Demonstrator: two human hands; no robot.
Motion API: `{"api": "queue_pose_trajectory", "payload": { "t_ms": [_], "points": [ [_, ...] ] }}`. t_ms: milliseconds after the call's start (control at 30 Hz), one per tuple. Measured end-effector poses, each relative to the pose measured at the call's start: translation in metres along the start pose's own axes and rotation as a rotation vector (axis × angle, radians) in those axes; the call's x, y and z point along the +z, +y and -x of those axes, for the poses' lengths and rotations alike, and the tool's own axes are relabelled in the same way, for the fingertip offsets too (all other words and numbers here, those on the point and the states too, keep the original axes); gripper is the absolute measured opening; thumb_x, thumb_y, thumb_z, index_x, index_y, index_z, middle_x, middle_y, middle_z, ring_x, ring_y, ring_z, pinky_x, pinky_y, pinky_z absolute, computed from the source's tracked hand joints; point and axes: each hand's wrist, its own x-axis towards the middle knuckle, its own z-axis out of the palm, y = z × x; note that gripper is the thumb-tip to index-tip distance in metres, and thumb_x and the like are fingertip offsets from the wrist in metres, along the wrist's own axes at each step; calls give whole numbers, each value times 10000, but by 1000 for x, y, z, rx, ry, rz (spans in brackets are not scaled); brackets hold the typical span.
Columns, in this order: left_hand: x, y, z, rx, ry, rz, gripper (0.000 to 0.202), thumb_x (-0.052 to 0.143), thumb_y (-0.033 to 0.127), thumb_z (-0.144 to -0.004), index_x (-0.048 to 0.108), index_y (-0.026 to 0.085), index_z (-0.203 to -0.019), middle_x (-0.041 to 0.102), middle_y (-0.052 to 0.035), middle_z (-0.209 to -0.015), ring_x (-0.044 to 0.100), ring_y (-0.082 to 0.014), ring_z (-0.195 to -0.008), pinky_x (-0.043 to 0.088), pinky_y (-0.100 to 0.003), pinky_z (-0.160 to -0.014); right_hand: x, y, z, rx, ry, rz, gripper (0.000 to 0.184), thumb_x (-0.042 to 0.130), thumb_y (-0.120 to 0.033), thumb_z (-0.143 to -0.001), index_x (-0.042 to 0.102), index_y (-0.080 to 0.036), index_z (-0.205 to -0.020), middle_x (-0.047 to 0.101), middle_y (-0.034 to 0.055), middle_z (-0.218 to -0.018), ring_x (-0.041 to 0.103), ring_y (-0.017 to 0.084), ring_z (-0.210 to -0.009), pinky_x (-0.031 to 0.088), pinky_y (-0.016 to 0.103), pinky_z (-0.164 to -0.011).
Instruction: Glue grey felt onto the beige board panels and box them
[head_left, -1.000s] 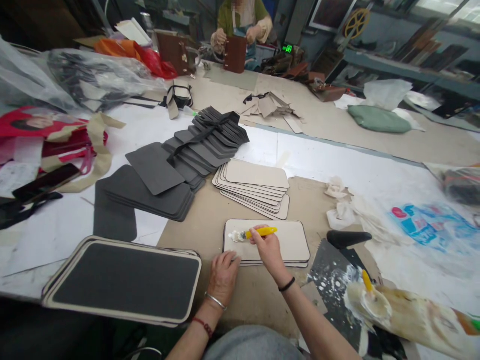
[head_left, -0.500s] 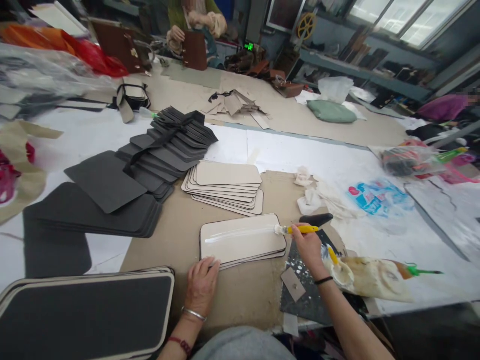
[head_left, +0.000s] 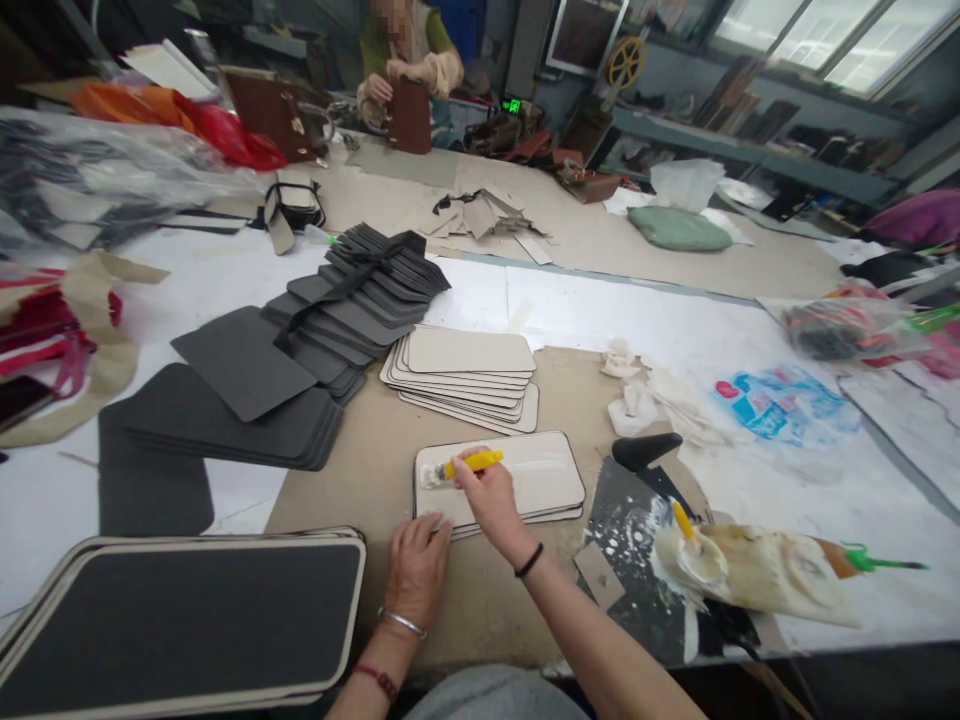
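My right hand [head_left: 487, 495] grips a yellow-handled glue brush [head_left: 461, 467], its white bristles resting on the left end of a beige rounded panel [head_left: 544, 475] that lies on a short pile in front of me. My left hand [head_left: 416, 570] lies flat with fingers spread, pressing on the pile's near left corner. A glue pot with a second yellow brush [head_left: 694, 550] sits to the right on a black splattered sheet [head_left: 637, 545].
A stack of beige panels [head_left: 469, 375] lies beyond; fanned dark grey panels [head_left: 330, 320] lie to the left. Finished black-and-beige pieces [head_left: 180, 620] are stacked at the near left. Crumpled paper [head_left: 637, 400] and plastic bags lie to the right. Another person [head_left: 405, 60] works at the far end.
My right hand has swept the brush from the panel's right end back to its left end. The left hand has stayed on the pile's corner. The view has shifted slightly.
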Motion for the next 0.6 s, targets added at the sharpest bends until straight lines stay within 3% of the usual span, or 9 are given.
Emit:
{"api": "queue_pose_trajectory", "payload": {
  "t_ms": [100, 267, 333, 400, 533, 600],
  "points": [
    [1, -1, 0, 16, 7, -20, 224, 476, 118, -796, 623, 218, -933, 631, -65, -958, 540, -183, -909, 414, -339, -785, -9, 6, -13, -2, 38, 113, 265, 486, -424, -748, 592, -181, -742, 606, 1, -603, 582, 152, -585, 442, 255, -595],
    [2, -1, 1, 21, 10, -18, 235, 488, 106, -790, 624, 227, -938, 638, -53, -965, 546, -186, -906, 421, -343, -785, -79, 23, -30, 79, 232, 362, 305, 476, -446, -734, 617, -175, -735, 611, 20, -547, 590, 186, -563, 432, 282, -581],
    [2, -1, 1, 16, 12, -13, 240, 491, 102, -788, 624, 229, -942, 639, -51, -969, 548, -187, -910, 418, -344, -789, -95, 24, -33, 87, 277, 372, 322, 477, -460, -733, 622, -173, -721, 617, 27, -546, 595, 187, -558, 438, 285, -584],
    [1, 0, 0, 13, 19, -8, 236, 491, 104, -790, 624, 229, -941, 638, -50, -968, 549, -186, -912, 415, -344, -792, -90, 21, -32, 82, 269, 307, 318, 490, -460, -728, 623, -170, -728, 625, 30, -557, 598, 181, -557, 447, 279, -579],
    [-1, -1, -1, 46, 16, -13, 229, 470, 116, -807, 617, 219, -950, 634, -54, -963, 549, -183, -909, 412, -336, -784, -42, 12, -28, 101, 142, 72, 286, 507, -434, -719, 604, -168, -761, 629, 19, -568, 596, 164, -530, 454, 255, -527],
    [-2, -2, -1, 73, 14, -27, 233, 457, 115, -814, 613, 211, -957, 633, -61, -960, 549, -183, -899, 411, -331, -773, -30, 11, -30, 90, 104, 73, 268, 498, -416, -723, 602, -171, -761, 625, 9, -564, 594, 157, -528, 452, 247, -527]
  ]
}}
